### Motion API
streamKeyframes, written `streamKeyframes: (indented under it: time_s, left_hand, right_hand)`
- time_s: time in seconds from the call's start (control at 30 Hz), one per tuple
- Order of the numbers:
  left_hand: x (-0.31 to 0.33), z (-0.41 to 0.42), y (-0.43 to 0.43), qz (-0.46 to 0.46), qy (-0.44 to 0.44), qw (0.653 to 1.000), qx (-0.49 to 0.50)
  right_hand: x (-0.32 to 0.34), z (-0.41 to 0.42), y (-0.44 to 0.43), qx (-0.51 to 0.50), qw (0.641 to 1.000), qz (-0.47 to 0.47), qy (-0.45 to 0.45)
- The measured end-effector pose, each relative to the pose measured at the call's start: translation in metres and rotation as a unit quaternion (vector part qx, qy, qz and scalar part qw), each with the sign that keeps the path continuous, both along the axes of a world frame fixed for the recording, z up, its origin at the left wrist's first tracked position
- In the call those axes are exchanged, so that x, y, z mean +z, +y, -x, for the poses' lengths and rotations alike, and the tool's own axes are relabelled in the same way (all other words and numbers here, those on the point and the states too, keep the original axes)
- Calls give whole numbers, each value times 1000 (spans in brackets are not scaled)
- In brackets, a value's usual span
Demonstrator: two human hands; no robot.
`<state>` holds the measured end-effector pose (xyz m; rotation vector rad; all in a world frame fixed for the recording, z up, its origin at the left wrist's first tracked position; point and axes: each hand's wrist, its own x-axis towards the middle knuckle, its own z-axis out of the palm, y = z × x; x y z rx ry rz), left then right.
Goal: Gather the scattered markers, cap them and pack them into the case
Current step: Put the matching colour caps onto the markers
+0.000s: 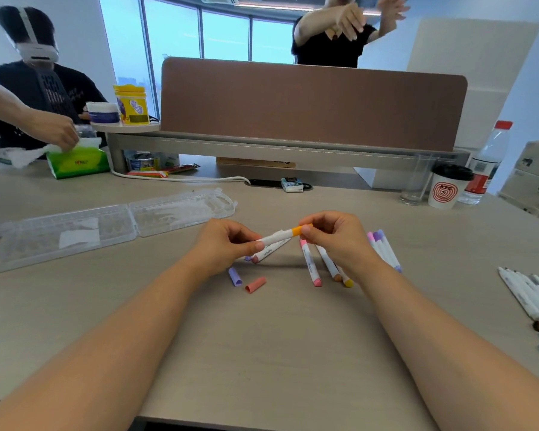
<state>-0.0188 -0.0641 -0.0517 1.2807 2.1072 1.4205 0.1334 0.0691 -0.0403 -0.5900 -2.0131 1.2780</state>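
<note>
My left hand grips the white barrel of a marker held above the table. My right hand pinches the orange cap at that marker's end. Another white marker lies just under it. A purple cap and a salmon cap lie loose on the table. Capped markers, one pink, lie below my right hand, and purple ones lie to its right. The clear plastic case lies open at the left.
More white markers and dark caps lie at the right edge. A glass, a paper coffee cup and a water bottle stand at the back right. A green tissue pack sits back left, where another person's hand reaches.
</note>
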Motion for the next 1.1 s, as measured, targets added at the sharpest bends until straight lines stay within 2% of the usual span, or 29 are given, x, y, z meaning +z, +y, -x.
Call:
streamKeyframes:
  time_s: [0.1,0.2,0.27,0.33,0.47,0.53,0.63,0.7,0.8,0.93,1.1]
  left_hand:
    - [-1,-6,5,-37,-30,999,9]
    - [0,-18,11,-76,-52,996,-2]
    - [-1,-22,13,-92,-55,994,-5]
    - [-1,-21,13,-86,-36,995,-17]
    - [-7,-10,13,-46,13,999,-12]
    - [-13,1,15,10,92,995,24]
    - [-17,11,17,137,248,959,7]
    - [-18,11,18,187,298,936,-24]
    - [-16,5,18,207,370,905,-22]
    - [-10,4,16,207,414,886,2]
    - [-7,4,13,217,374,901,32]
  right_hand:
    - [-1,2,-3,5,996,51,73]
    - [-3,11,-8,32,977,163,136]
    - [-5,14,-9,42,956,244,158]
    - [-6,14,-8,47,952,262,151]
    - [-6,14,-6,10,970,217,108]
    - [-5,12,-4,-36,983,166,69]
    - [-8,9,-1,-57,996,65,-10]
    - [-12,10,2,-71,995,-2,-67]
    - [-19,15,4,-71,985,-90,-132]
    - [-25,19,2,-63,959,-152,-230]
    - [-26,18,8,-69,901,-251,-348]
